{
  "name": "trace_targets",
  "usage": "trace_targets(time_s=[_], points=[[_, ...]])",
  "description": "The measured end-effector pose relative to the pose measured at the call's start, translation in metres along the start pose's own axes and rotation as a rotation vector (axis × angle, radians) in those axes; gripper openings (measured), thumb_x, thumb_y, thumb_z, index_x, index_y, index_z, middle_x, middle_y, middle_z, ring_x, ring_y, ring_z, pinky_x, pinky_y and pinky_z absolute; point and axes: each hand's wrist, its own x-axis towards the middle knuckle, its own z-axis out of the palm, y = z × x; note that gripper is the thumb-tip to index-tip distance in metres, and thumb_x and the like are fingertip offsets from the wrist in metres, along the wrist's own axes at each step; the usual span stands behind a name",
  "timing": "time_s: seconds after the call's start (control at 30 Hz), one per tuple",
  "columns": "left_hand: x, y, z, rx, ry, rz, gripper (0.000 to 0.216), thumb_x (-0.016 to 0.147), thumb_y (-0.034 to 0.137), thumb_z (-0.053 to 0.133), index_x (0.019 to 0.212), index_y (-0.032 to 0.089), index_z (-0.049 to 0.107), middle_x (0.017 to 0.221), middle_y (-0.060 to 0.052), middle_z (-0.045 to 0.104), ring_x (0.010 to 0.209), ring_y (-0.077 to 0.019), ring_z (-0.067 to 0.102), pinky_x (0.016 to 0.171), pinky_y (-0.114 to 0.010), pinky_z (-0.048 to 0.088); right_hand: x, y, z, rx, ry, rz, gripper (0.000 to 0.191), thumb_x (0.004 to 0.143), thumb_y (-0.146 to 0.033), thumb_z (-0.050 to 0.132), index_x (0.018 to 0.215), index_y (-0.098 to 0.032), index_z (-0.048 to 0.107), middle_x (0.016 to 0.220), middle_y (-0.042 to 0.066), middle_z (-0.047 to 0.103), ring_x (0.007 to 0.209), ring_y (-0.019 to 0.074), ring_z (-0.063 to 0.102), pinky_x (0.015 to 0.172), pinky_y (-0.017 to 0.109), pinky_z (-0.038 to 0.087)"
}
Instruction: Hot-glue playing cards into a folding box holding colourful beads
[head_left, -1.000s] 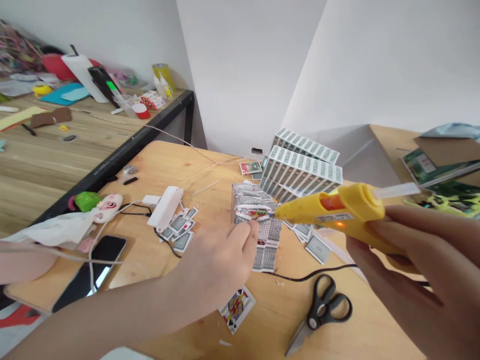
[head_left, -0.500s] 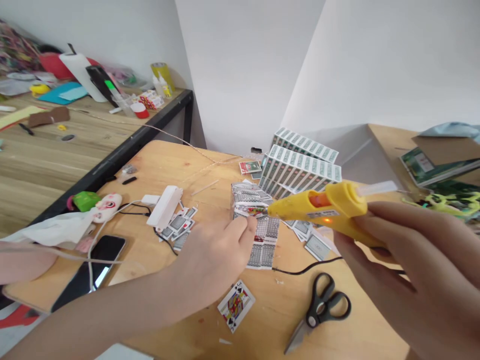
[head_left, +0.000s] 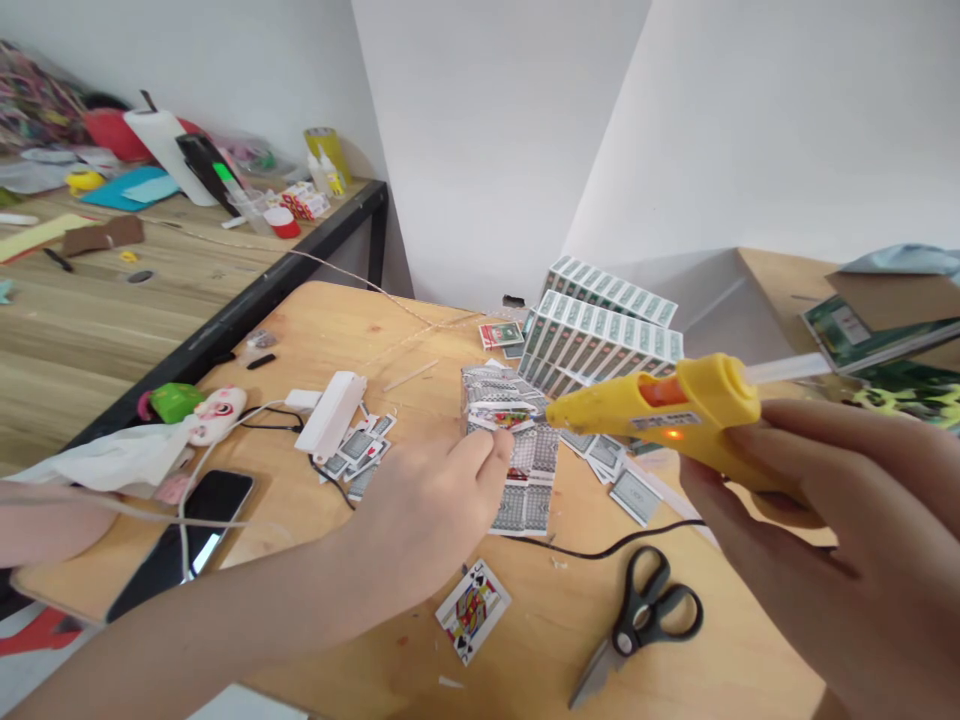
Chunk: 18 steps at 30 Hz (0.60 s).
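My right hand (head_left: 847, 520) is wrapped around a yellow hot glue gun (head_left: 660, 405), whose orange light is lit and whose clear glue stick juts from the back. Its nozzle points left, just off a structure made of playing cards (head_left: 529, 460) with grey patterned backs. At that structure, my left hand (head_left: 435, 490) is closed, thumb and forefinger pinched at the near edge of a playing card with a coloured face (head_left: 511, 417). The fingertips partly cover the pinched spot. A loose jack of spades (head_left: 472, 612) lies nearer to me, left of black-handled scissors (head_left: 637, 620).
Stacked card boxes (head_left: 600, 335) stand behind the card structure. Loose cards (head_left: 360, 450) lie beside a white power strip (head_left: 330, 412). A black cord (head_left: 600, 552) crosses the wooden table. A phone (head_left: 187, 540) is at left, near another person's arm (head_left: 52, 525).
My right hand has drawn the glue gun a little to the right, away from the card structure. My left hand has stayed almost still at the cards.
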Motion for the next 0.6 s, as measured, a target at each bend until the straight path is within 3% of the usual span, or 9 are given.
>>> trace_targets(time_s=[0.4, 0.6], points=[[-0.0013, -0.0022, 0.0021, -0.028, -0.002, 0.002, 0.024, 0.078, 0.006, 0.058, 0.102, 0.007, 0.062, 0.064, 0.002, 0.057, 0.051, -0.0157, 0.055, 0.04, -0.031, 0.04, -0.0028, 0.0032, 0.0015, 0.011, 0.031, -0.02, 0.041, 0.063, -0.002, 0.078, 0.1, -0.017, 0.066, 0.098, 0.008, 0.068, 0.077, 0.0185, 0.068, 0.074, 0.028, 0.058], [-0.0015, -0.0025, 0.0039, -0.017, 0.008, -0.007, 0.018, 0.083, 0.01, 0.054, 0.099, 0.009, 0.063, 0.064, 0.002, 0.057, 0.05, -0.0139, 0.053, 0.042, -0.03, 0.038, -0.0024, 0.0044, 0.0054, -0.029, 0.055, -0.003, 0.039, 0.065, -0.008, 0.078, 0.099, -0.023, 0.067, 0.094, 0.004, 0.069, 0.074, 0.0189, 0.068, 0.066, 0.028, 0.059]])
